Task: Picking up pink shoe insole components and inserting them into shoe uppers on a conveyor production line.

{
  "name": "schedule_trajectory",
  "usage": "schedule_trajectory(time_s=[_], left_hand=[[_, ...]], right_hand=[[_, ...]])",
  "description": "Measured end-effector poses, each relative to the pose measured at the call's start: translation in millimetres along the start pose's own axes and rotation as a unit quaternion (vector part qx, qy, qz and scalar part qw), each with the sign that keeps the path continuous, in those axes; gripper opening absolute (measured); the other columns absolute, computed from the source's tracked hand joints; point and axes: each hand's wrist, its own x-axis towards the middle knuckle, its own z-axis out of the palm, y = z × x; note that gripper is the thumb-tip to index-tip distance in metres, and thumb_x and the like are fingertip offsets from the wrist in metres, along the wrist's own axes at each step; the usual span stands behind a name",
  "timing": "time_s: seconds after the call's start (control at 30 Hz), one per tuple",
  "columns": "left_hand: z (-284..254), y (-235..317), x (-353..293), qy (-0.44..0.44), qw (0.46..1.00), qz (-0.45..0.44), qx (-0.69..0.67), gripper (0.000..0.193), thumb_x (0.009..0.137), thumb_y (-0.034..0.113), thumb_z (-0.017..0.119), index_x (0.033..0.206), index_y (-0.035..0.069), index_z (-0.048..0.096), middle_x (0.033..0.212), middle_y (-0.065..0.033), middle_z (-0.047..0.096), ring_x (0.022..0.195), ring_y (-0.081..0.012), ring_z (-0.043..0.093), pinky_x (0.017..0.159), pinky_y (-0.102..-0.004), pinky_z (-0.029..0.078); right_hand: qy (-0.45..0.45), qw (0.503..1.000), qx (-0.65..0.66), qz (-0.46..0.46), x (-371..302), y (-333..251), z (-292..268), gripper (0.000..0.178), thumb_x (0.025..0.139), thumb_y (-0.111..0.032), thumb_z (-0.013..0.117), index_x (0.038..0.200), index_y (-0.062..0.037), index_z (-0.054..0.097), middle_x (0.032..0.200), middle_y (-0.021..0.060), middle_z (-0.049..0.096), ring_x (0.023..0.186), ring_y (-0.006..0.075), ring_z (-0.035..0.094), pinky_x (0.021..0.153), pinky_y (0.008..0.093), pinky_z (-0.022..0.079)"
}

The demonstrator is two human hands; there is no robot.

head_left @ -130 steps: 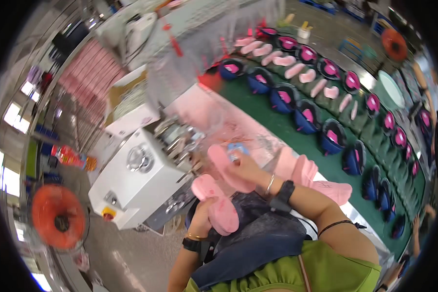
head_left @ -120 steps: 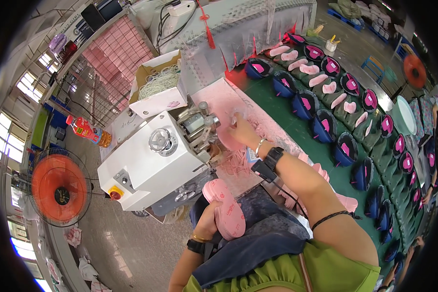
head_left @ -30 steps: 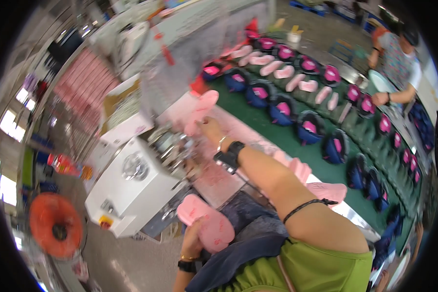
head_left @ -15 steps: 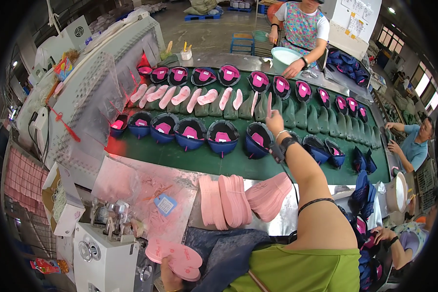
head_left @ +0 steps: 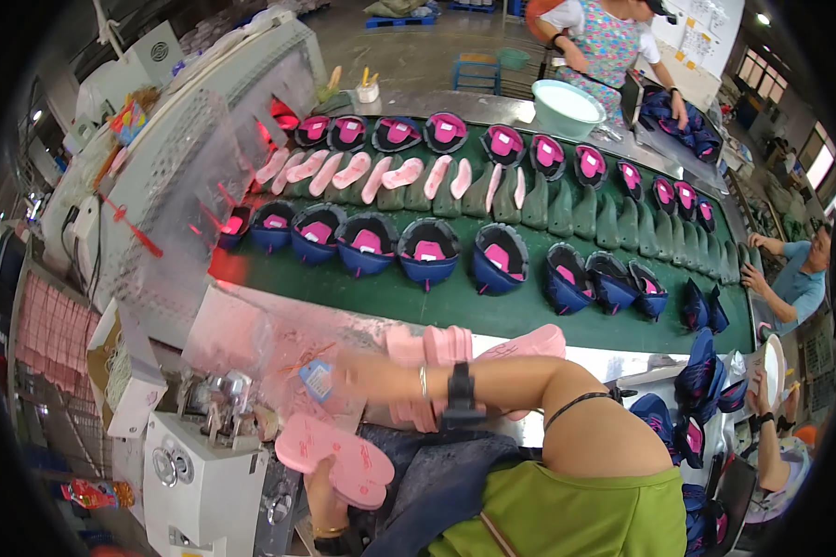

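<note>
My left hand [head_left: 320, 483], low at the left, grips a pair of pink insoles [head_left: 334, 457], fingers wrapped round their edge. Smeared by motion, my right hand [head_left: 367, 376] passes above the metal ledge, next to a blue-and-white tag [head_left: 317, 379]; whether it holds anything cannot be made out. Partly behind my right forearm stand stacked pink insoles [head_left: 448, 345]. On the green conveyor belt [head_left: 362, 295] lies a row of dark green shoe lasts [head_left: 560, 212]; pink insoles [head_left: 402, 174] rest on those toward the left. Navy shoe uppers with pink linings [head_left: 428, 252] line both sides.
A white machine [head_left: 204, 483] stands beside my left hand. Left of the belt is a grey oven-like housing [head_left: 181, 153] with a red glow at its opening. Across the belt, a person in a flowered apron [head_left: 608, 46] stands near a pale basin [head_left: 567, 107]. Other people work at the right.
My right hand has swung back from the lasts toward the ledge, leaving a pink insole on a last. My left hand still holds its insoles. The person opposite has reached toward the navy pile.
</note>
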Motion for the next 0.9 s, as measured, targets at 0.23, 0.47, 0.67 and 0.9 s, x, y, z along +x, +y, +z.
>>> schedule_trajectory(time_s=[0.23, 0.47, 0.67, 0.9], left_hand=[[-6.6, 22.2, 7.7, 0.109, 0.993, -0.015, 0.048, 0.038, 0.097, 0.019, 0.056, 0.128, -0.003, 0.054, 0.116, -0.0103, 0.066, 0.104, -0.0197, 0.065, 0.09, -0.0357, 0.053], [-44.4, 11.5, -29.5, -0.01, 0.984, -0.023, -0.179, 0.04, 0.091, 0.021, 0.051, 0.125, 0.001, 0.052, 0.111, -0.0134, 0.064, 0.103, -0.0319, 0.065, 0.096, -0.0461, 0.052], [-47.0, 10.0, -48.1, 0.036, 0.982, -0.048, -0.179, 0.042, 0.098, 0.028, 0.05, 0.128, -0.002, 0.051, 0.111, -0.0158, 0.066, 0.106, -0.0326, 0.066, 0.097, -0.044, 0.052], [-61.9, 4.2, -50.4, 0.038, 0.988, -0.039, -0.144, 0.04, 0.1, 0.024, 0.051, 0.129, -0.004, 0.052, 0.117, -0.0145, 0.066, 0.108, -0.0275, 0.065, 0.097, -0.0397, 0.052]], right_hand=[[-0.162, 0.986, -0.021, 0.021, -20.6, -29.9, 68.4, 0.031, 0.087, -0.031, 0.063, 0.104, -0.0047, 0.065, 0.09, 0.0191, 0.068, 0.083, 0.0384, 0.066, 0.075, 0.0457, 0.051], [-0.047, 0.996, 0.065, -0.039, 101.9, -8.1, 116.6, 0.053, 0.082, -0.023, 0.066, 0.127, 0.0018, 0.05, 0.092, 0.0255, 0.067, 0.086, 0.0409, 0.067, 0.077, 0.0467, 0.051], [-0.056, 0.998, -0.022, 0.006, 146.1, -32.6, 126.8, 0.059, 0.084, -0.02, 0.063, 0.135, 0.0015, 0.042, 0.11, 0.032, 0.064, 0.099, 0.0471, 0.065, 0.083, 0.0509, 0.051], [0.034, 0.978, -0.177, -0.1, 133.3, -49.5, 66.9, 0.042, 0.086, -0.026, 0.066, 0.118, -0.0002, 0.06, 0.113, 0.0276, 0.064, 0.103, 0.0441, 0.063, 0.084, 0.0497, 0.052]])
